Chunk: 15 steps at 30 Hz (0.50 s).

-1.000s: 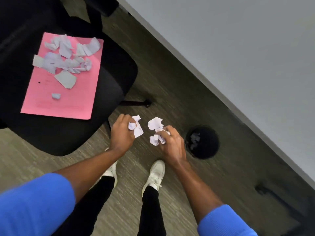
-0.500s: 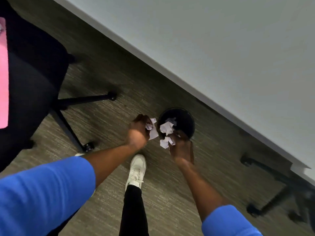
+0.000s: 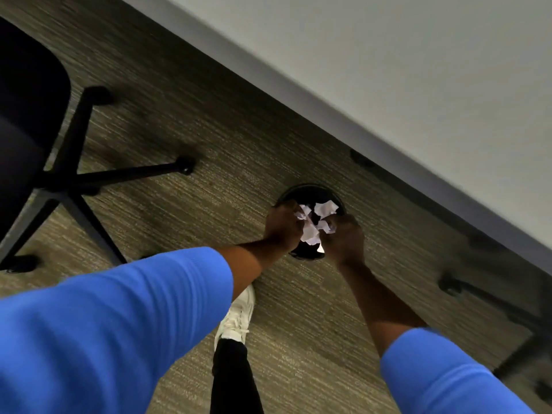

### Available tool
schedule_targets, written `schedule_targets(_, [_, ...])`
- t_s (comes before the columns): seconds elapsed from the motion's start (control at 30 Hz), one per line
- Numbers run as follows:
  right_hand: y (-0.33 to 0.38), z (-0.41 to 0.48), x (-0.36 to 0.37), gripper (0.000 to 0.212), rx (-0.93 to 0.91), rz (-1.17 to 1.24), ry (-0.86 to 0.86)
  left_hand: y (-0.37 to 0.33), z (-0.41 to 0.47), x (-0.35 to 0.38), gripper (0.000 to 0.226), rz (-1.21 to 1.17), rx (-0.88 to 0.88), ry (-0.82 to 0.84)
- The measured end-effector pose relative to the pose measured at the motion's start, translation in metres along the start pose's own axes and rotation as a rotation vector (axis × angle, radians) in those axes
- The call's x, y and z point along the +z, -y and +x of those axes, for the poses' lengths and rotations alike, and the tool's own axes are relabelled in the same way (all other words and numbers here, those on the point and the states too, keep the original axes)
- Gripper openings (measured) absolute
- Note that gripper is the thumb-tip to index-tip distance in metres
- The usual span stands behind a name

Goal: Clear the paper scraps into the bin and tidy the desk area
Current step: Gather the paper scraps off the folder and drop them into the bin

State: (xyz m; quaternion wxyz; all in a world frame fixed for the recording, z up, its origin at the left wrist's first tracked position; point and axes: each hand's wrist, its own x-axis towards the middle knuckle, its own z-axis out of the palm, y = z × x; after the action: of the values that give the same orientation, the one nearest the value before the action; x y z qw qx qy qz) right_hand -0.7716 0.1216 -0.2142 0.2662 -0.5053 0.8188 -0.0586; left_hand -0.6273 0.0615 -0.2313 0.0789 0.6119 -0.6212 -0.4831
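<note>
Your hands now over bin (image 3: 310,194), carried across from chair. Left hand (image 3: 282,227) and right hand (image 3: 345,239): each grip pinching paper scraps (image 3: 313,222) above opening. Release comes next.

— Where does the view look from?
— One head-worn camera, tilted steeply down at the floor (image 3: 185,222).
— How near?
— Arm's reach above the bin (image 3: 310,192), bench (image 3: 388,70) edge just beyond it.

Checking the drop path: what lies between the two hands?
Head view: only crumpled paper scraps lie between left hand and right hand, above the bin.
</note>
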Motion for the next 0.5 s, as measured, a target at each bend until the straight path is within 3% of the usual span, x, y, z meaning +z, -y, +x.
schedule_targets(0.2, [-0.008, 0.019, 0.006, 0.043, 0.073, 0.088, 0.102, 0.003, 0.018, 0.02, 0.053, -0.02, -0.063, 0.184])
schedule_targets(0.5, [0.014, 0.008, 0.003, 0.044, 0.086, 0.035, 0.132, 0.019, -0.001, -0.02, 0.048, -0.018, -0.063, 0.379])
